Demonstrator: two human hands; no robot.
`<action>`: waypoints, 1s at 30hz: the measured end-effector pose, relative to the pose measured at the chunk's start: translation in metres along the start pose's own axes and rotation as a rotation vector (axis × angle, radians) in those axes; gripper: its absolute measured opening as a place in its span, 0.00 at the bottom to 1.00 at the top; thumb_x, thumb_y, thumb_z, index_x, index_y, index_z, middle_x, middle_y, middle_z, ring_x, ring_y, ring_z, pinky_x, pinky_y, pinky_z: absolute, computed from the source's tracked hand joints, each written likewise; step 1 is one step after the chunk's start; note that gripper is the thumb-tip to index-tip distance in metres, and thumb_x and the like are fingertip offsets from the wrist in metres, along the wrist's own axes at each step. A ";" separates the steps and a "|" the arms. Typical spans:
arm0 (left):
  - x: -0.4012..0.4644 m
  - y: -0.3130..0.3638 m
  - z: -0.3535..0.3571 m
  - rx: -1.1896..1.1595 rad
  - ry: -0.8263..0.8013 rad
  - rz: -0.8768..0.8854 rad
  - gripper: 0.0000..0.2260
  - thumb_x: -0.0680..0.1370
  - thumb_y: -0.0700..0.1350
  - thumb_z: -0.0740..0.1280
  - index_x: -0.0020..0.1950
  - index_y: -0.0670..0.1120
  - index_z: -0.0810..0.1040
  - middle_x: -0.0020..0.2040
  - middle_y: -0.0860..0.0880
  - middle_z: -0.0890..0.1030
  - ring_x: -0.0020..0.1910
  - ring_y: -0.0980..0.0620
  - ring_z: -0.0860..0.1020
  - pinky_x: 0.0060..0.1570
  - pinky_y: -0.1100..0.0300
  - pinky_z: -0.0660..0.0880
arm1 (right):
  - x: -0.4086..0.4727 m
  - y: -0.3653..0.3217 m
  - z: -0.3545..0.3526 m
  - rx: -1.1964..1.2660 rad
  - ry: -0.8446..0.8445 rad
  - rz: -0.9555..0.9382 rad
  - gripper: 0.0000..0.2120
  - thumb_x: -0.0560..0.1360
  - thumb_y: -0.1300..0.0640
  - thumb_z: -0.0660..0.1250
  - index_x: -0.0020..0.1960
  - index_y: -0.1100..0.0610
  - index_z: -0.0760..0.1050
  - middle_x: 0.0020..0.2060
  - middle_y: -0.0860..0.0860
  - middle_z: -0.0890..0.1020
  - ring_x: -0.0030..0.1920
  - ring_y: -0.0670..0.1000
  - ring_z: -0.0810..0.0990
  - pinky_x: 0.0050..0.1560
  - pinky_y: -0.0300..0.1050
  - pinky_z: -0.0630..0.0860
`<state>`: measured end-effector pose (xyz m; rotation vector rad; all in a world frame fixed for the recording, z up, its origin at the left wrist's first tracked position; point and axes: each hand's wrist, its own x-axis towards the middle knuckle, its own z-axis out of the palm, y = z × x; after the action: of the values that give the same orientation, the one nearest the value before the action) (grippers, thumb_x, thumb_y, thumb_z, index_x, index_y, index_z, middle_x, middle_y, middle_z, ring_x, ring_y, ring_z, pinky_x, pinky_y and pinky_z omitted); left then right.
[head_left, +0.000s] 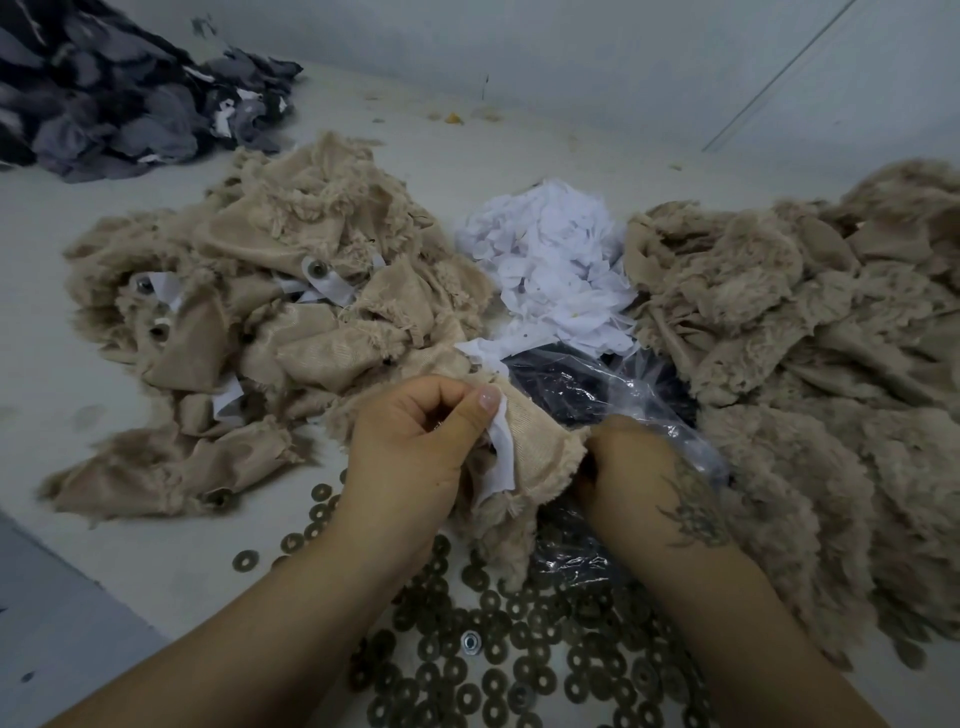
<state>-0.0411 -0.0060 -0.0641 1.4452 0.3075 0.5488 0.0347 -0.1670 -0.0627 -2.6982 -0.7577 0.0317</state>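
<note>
- My left hand (410, 447) pinches the white strip (501, 441) against the beige scrap (545, 431).
- My right hand (639, 467) grips its frayed edge.
- Beige piles (260, 291) hem both sides.

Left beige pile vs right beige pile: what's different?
Left beige pile shows mostly smooth woven backing; right beige pile shows fluffy fur. Left beige pile carries white tabs and metal snaps; right beige pile shows none. Shared: same beige plush, frayed edges, loose heaps on the table.
</note>
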 end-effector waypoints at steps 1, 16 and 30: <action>0.000 0.000 0.000 0.003 0.000 -0.001 0.10 0.77 0.43 0.70 0.36 0.42 0.82 0.34 0.42 0.83 0.34 0.46 0.80 0.42 0.56 0.79 | -0.001 -0.001 -0.001 -0.017 -0.010 0.002 0.06 0.73 0.55 0.69 0.39 0.48 0.76 0.34 0.41 0.64 0.35 0.48 0.69 0.34 0.41 0.65; -0.003 0.005 0.000 0.008 -0.023 0.008 0.11 0.77 0.42 0.70 0.36 0.39 0.81 0.34 0.41 0.82 0.34 0.47 0.79 0.42 0.58 0.79 | 0.000 -0.013 -0.014 -0.048 -0.127 0.082 0.02 0.75 0.55 0.68 0.43 0.52 0.77 0.34 0.45 0.69 0.41 0.52 0.76 0.40 0.41 0.68; -0.001 0.015 -0.001 -0.069 0.021 -0.002 0.10 0.75 0.47 0.71 0.35 0.45 0.83 0.34 0.45 0.82 0.34 0.50 0.79 0.42 0.60 0.80 | -0.011 -0.007 -0.054 0.546 0.012 0.256 0.10 0.70 0.67 0.71 0.33 0.54 0.79 0.26 0.48 0.83 0.29 0.44 0.83 0.35 0.35 0.81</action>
<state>-0.0451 -0.0050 -0.0499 1.3733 0.3040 0.5676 0.0280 -0.1834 -0.0104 -2.2455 -0.3283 0.2464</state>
